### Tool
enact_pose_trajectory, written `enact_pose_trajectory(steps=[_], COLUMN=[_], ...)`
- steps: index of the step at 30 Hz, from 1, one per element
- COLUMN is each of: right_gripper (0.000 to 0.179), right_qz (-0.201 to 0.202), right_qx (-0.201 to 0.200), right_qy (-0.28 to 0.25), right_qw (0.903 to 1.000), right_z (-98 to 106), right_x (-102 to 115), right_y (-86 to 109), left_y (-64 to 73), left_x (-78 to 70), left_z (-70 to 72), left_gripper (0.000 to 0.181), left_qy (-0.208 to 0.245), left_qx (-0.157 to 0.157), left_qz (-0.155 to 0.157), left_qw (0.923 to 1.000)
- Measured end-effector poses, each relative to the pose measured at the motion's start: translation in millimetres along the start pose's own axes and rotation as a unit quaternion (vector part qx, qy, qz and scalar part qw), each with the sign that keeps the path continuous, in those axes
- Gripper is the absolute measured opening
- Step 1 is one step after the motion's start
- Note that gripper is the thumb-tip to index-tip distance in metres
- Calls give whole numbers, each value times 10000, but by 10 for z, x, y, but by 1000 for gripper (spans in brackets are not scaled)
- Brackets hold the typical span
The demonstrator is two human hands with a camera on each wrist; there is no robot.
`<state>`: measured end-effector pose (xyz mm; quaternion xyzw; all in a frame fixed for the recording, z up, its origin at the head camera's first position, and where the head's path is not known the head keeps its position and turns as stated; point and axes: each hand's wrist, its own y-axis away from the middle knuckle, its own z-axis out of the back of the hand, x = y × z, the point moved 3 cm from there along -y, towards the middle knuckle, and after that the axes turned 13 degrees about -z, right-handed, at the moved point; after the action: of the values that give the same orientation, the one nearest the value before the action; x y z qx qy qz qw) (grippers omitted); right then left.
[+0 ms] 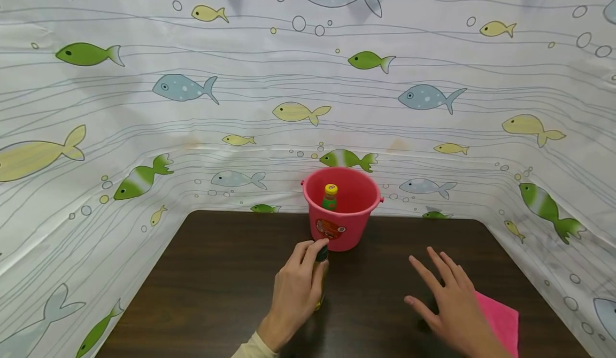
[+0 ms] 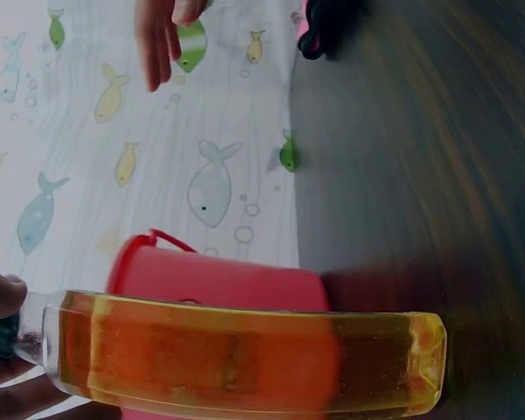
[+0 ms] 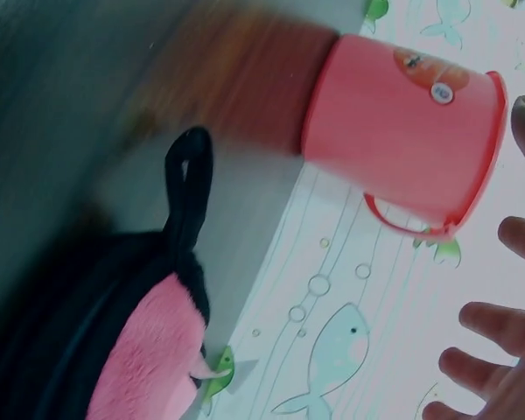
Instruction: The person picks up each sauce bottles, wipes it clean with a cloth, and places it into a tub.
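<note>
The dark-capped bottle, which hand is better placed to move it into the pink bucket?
Probably the left hand: it grips the bottle at the cap end, just in front of the bucket. The right hand is spread, holding nothing, off beside the pink fuzzy item.

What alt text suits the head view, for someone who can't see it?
A person's left hand holds an amber bottle by its dark-capped top, in front of a pink bucket with a yellow-capped bottle inside. The open right hand is near a pink item on the dark table, before fish-patterned sheeting.
</note>
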<state>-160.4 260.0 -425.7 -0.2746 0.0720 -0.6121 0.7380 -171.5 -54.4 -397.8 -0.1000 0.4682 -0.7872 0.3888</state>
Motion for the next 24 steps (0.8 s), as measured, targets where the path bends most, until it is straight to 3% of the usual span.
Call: enact_pose_trajectory(steps=[3,6,10,14,17,24], right_gripper=[83,81,93,106,110,114], right_qz=[-417,-1069,-1916,-2602,-2824,-2855], right_qx=[409,1257,2516,3228,3343,3364], right_qy=[172,426,780,866,808,889], right_qw=[9981,9854,9455,9059,8955,8930], right_z=[-30,-103,-239,-371,-444,-517], right_x=[-123,-292,-547,-745,-813,-825], right_y=[3,59,191,325,389,411], left_y=[3,8,8,2,3,6], left_x=[2,8,14,12,16,25], left_z=[-6,-5,0,-4,-3,19], left_gripper=[46,45,45,46,47,46], left_qy=[-27,-19,-16,-53,-87,-47], left_qx=[18,33,45,64,67,123], left_qz=[13,54,65,22,7,6], left_qw=[10000,10000,10000,10000,9999,9999])
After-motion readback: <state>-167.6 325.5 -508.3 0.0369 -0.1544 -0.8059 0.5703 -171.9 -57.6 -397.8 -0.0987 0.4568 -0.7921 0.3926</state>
